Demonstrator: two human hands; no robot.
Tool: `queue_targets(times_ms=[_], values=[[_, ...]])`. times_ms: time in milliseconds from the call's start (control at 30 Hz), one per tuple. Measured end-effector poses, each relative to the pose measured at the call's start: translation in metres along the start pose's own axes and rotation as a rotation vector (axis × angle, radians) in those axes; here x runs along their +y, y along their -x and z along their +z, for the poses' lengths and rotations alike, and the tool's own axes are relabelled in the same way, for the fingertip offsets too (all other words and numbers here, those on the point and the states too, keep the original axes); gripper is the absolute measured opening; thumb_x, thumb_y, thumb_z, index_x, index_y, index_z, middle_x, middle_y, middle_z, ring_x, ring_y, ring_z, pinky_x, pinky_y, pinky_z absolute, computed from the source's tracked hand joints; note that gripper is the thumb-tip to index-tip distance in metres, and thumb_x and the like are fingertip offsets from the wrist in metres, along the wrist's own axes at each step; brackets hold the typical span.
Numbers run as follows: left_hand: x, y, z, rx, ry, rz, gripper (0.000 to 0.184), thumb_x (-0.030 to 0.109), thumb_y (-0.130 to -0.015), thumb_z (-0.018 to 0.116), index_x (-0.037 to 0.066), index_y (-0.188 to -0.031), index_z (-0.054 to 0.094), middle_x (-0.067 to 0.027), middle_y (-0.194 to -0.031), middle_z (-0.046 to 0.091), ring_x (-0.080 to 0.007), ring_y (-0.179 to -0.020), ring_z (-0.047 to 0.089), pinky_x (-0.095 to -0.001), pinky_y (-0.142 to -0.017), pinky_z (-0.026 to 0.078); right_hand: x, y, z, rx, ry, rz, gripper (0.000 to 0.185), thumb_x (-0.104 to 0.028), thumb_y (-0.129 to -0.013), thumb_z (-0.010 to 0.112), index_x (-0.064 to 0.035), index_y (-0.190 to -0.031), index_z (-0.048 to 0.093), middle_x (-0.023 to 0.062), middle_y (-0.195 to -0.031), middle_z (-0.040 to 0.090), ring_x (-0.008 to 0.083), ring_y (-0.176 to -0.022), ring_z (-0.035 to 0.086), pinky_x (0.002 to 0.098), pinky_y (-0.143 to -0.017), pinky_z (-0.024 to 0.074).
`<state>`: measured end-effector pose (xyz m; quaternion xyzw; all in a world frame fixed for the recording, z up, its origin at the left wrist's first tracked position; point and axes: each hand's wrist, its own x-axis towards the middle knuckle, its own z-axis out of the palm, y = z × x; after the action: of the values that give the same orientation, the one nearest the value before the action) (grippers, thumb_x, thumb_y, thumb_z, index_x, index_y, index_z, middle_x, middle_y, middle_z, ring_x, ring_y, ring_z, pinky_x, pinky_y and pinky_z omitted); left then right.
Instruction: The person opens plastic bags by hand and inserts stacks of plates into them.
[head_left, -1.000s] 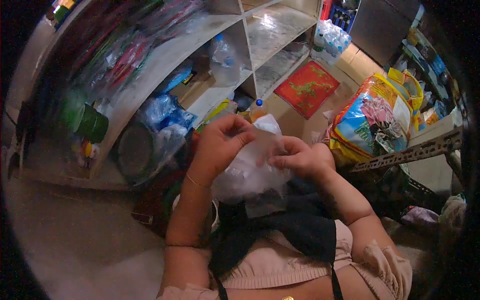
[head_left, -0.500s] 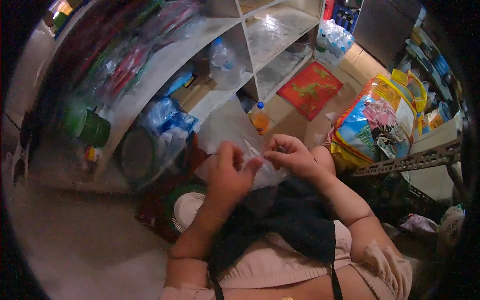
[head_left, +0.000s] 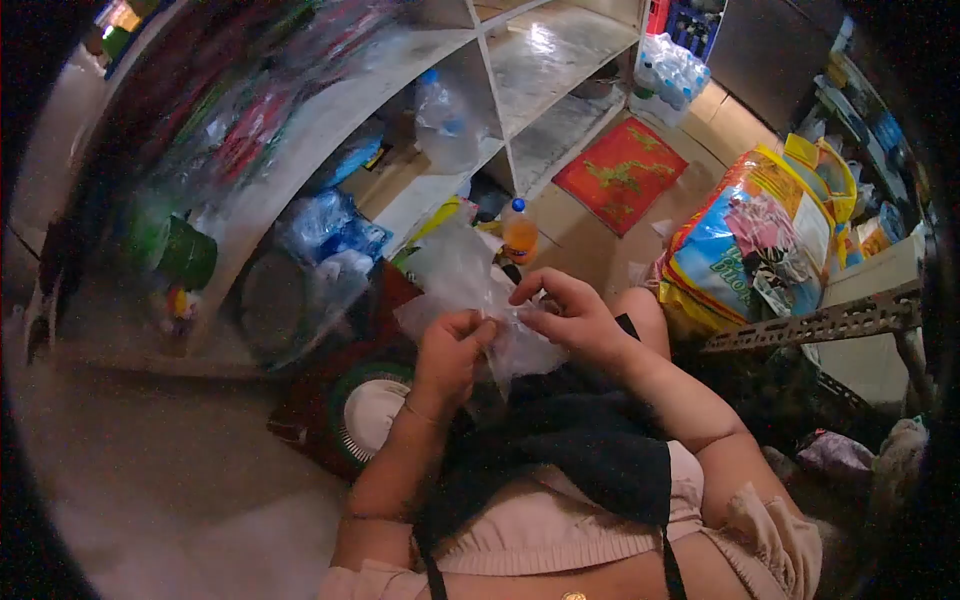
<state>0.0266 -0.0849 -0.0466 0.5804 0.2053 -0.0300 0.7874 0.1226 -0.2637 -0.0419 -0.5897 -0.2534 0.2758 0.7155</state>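
A clear plastic bag [head_left: 447,262] is held up in front of my lap, its sheet spreading away from me and hanging below my fingers. My left hand [head_left: 447,358] pinches its near side between thumb and forefinger. My right hand [head_left: 575,318] is curled at the bag's right side, forefinger and thumb tips close together on the plastic. Just beyond the bag stands a bottle of orange liquid [head_left: 520,236] with a blue cap. Below my left hand is a round white ribbed object [head_left: 372,418] in a green rim.
White shelving [head_left: 500,150] with a plastic bottle [head_left: 440,115] stands ahead. A red patterned mat [head_left: 622,175] lies on the tiled floor. To the right are a large colourful sack [head_left: 745,245] and a perforated metal bar [head_left: 820,318]. A green container [head_left: 187,255] is at left.
My left hand has moved down and slightly away from my right. The bag has shifted and narrowed, uncovering a yellow-green item behind it. My right forefinger has lifted and straightened somewhat.
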Motion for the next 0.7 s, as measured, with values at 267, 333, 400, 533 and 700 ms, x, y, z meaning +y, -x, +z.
queue_targets(times_ms=[267,333,400,533,700], values=[[0.000,0.002,0.002,-0.130,0.047,-0.033,0.006,0.010,-0.087,0.066,0.005,-0.086,0.063,0.0000,-0.081,0.063,-0.0083,-0.072,0.057,-0.0231,-0.067,0.046,-0.003,0.001,0.015,-0.099,0.711,-0.234,0.040,-0.028,-0.069,0.083,-0.0056,-0.089,0.057,0.0107,-0.089,0.055,0.0300,-0.083,0.056,0.0344,-0.073,0.0461],[0.002,0.004,0.006,-0.141,0.091,-0.050,0.010,0.013,-0.086,0.068,0.005,-0.089,0.062,0.0002,-0.084,0.063,-0.0087,-0.074,0.057,-0.0232,-0.067,0.046,-0.010,0.002,0.018,-0.100,0.698,-0.240,0.036,-0.026,-0.071,0.081,-0.0048,-0.087,0.057,0.0108,-0.088,0.055,0.0300,-0.083,0.056,0.0343,-0.073,0.0462],[0.005,0.007,0.008,-0.149,0.138,-0.066,0.014,0.016,-0.086,0.070,0.005,-0.092,0.062,0.0004,-0.086,0.062,-0.0090,-0.075,0.057,-0.0233,-0.068,0.046,-0.009,0.001,0.018,-0.104,0.686,-0.246,0.032,-0.024,-0.073,0.080,-0.0041,-0.085,0.058,0.0109,-0.087,0.056,0.0300,-0.083,0.057,0.0342,-0.073,0.0463],[0.002,0.006,0.000,-0.307,0.227,0.015,0.028,0.027,-0.087,0.070,0.006,-0.101,0.060,-0.0001,-0.094,0.062,-0.0095,-0.083,0.058,-0.0249,-0.073,0.047,0.008,-0.005,0.012,-0.129,0.368,-0.273,0.020,-0.015,-0.077,0.075,-0.0040,-0.078,0.059,0.0072,-0.080,0.056,0.0237,-0.082,0.056,0.0333,-0.073,0.0454],[-0.003,0.003,0.005,-0.348,0.407,0.069,0.028,0.030,-0.090,0.065,0.007,-0.105,0.060,-0.0012,-0.102,0.062,-0.0107,-0.090,0.058,-0.0275,-0.080,0.047,0.013,-0.008,0.012,-0.132,0.098,-0.259,0.018,-0.012,-0.078,0.074,-0.0039,-0.076,0.058,0.0040,-0.077,0.054,0.0185,-0.079,0.052,0.0303,-0.072,0.0423]])
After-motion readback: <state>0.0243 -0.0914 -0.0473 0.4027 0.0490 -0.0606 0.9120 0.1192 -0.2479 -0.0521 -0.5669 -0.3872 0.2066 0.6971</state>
